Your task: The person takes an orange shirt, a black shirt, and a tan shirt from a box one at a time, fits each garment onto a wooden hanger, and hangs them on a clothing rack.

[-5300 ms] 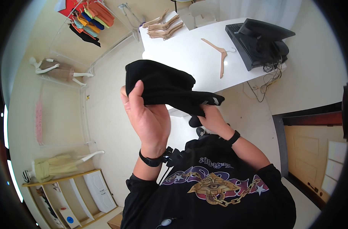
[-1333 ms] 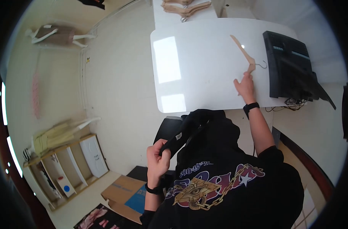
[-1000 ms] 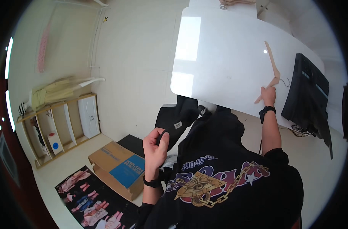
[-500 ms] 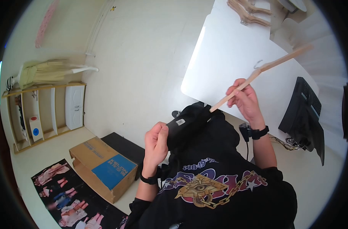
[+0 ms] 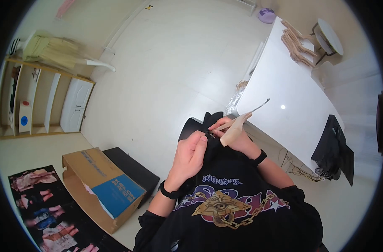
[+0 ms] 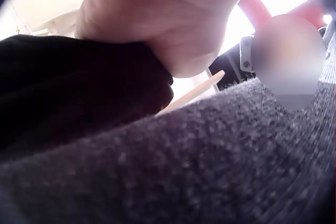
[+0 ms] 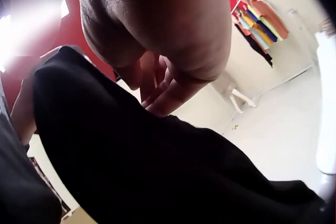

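A black garment [image 5: 190,127] is bunched in front of my body, blending with the black T-shirt I wear. My left hand [image 5: 189,154] grips its edge, thumb on top. Close beside it, my right hand [image 5: 240,140] holds a wooden clothes hanger [image 5: 232,133], whose metal hook points up and right. One hanger arm runs toward the garment's opening between the hands; its far end is hidden. Black cloth [image 7: 131,155] fills the lower right wrist view, with the right fingertips right at its upper edge. In the left wrist view, a hanger end [image 6: 197,92] shows beyond the dark cloth [image 6: 68,87].
A white table [image 5: 279,88] stands at the right, bearing several wooden hangers [image 5: 298,46] at its far end and a black monitor [image 5: 334,153] near me. An open cardboard box [image 5: 97,168] sits at the left, beside a printed black mat [image 5: 53,214]. Shelves [image 5: 44,101] stand beyond.
My right hand has picked up the hanger from the table and brought it to the garment. My left hand has moved up toward the right hand, keeping hold of the garment. The view has turned.
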